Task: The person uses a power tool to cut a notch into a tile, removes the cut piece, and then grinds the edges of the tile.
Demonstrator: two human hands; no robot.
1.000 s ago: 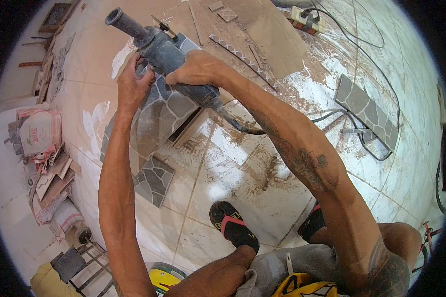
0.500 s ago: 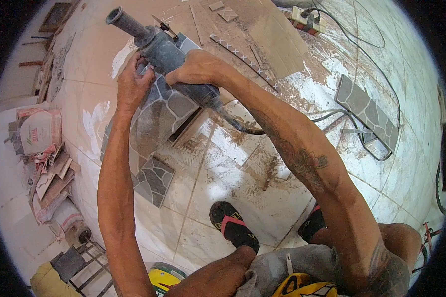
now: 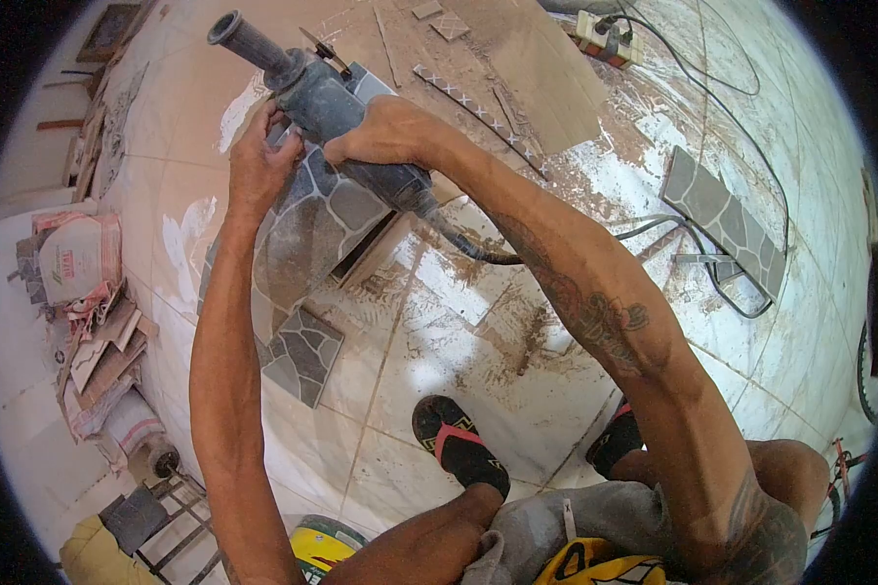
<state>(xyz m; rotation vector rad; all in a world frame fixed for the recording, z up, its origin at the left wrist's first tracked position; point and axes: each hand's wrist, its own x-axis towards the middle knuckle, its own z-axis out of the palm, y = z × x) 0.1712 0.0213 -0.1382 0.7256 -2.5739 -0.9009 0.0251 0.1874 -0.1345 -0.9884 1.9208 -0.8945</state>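
Note:
An angle grinder (image 3: 324,101), dark grey and dusty, lies across the top of a grey stone-pattern tile (image 3: 314,229). Its side handle (image 3: 249,44) points up and left, and the edge of the cutting disc (image 3: 326,53) shows beyond the body. My right hand (image 3: 385,134) is wrapped over the grinder's body from the right, thumb toward me. Close to the grinder's left side, my left hand (image 3: 263,161) has its fingers and thumb bent around the tile's edge; the grinder partly hides that grip.
A second stone-pattern tile (image 3: 722,219) lies at the right near the grinder's cable (image 3: 644,229). A power strip (image 3: 607,41) sits at the top. A cut tile piece (image 3: 304,356) lies nearer me. Cardboard (image 3: 541,83), a patterned strip (image 3: 478,119) and dust cover the floor. Rubble and a bag (image 3: 78,258) stand left.
Almost nothing differs. Both hands and the grinder stay in the same place, with only a very slight shift of the right forearm.

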